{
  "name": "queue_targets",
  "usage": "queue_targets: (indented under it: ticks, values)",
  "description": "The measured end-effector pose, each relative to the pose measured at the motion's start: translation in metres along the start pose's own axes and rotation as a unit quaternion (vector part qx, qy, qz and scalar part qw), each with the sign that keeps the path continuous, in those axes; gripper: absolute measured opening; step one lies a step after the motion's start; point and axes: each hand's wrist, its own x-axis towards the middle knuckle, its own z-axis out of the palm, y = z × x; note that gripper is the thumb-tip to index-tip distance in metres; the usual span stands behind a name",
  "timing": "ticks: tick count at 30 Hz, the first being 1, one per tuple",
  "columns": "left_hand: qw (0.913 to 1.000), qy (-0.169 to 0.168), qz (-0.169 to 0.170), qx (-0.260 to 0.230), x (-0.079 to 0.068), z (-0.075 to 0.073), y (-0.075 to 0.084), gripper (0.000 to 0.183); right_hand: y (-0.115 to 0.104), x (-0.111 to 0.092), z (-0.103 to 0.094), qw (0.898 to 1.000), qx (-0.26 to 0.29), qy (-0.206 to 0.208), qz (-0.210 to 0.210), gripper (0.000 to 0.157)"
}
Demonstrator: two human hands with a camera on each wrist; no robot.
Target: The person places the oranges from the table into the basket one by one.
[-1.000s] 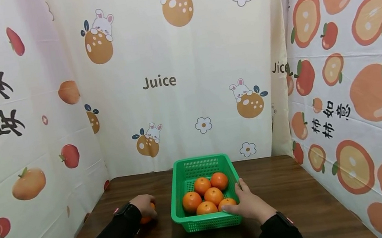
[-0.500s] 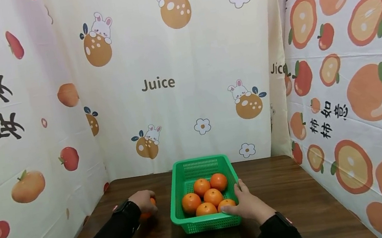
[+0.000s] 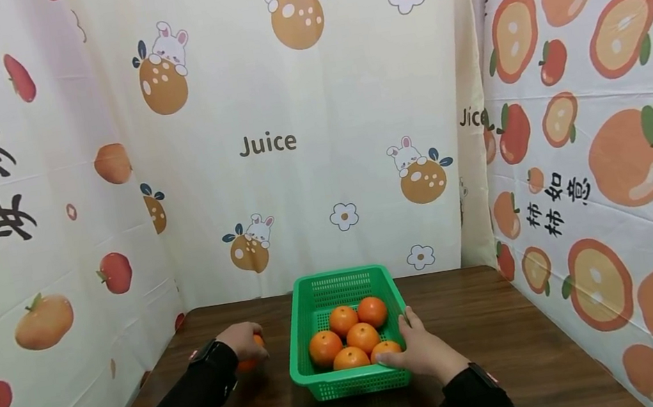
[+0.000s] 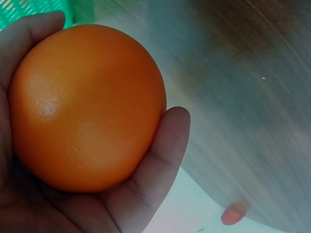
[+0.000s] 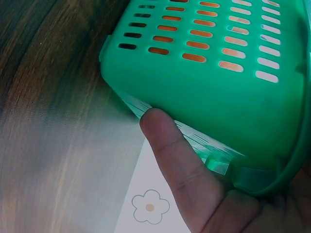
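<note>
My left hand [image 3: 243, 341] holds an orange [image 4: 87, 107] left of the green basket, its fingers and thumb curled round the fruit in the left wrist view. From above, the hand covers most of that orange. The green plastic basket [image 3: 295, 349] stands mid-table with several oranges [image 3: 362, 337] inside. At the basket's right side, my right hand [image 3: 427, 351] grips the rim, the thumb reaching in over the nearest orange on that side. In the right wrist view, a finger [image 5: 177, 160] lies along the outer wall below the slotted holes.
A dark brown wooden table [image 3: 477, 321] bears everything. Printed cloths hang on three sides: a back curtain [image 3: 323, 183] behind the far edge, plus a left cloth [image 3: 76, 269] and a right cloth [image 3: 581, 214] along the sides.
My left hand has shifted slightly up and away with the orange in its hold. The right hand keeps its place on the basket, and the head view has drifted a little.
</note>
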Motion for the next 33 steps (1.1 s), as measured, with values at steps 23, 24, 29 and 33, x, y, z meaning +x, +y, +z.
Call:
queue_targets:
  ticks: [23,24,29,33]
  values:
    - [0.9990,0.031,0.028,0.019,0.005,-0.025,0.026,0.035,-0.005,-0.002,-0.002,1.000,-0.001,0.002,-0.002,0.112]
    - [0.9990,0.031,0.026,0.019,0.004,-0.025,0.027,0.035,-0.005,-0.002,-0.001,1.000,0.001,0.002,-0.002,0.112]
    - [0.9990,0.030,0.024,0.021,0.001,-0.031,0.031,0.035,-0.004,-0.002,0.000,1.000,0.007,0.002,0.001,0.113]
    - [0.9992,0.028,0.022,0.017,0.000,-0.035,0.036,0.035,-0.003,-0.001,-0.001,1.000,0.006,0.003,0.003,0.111]
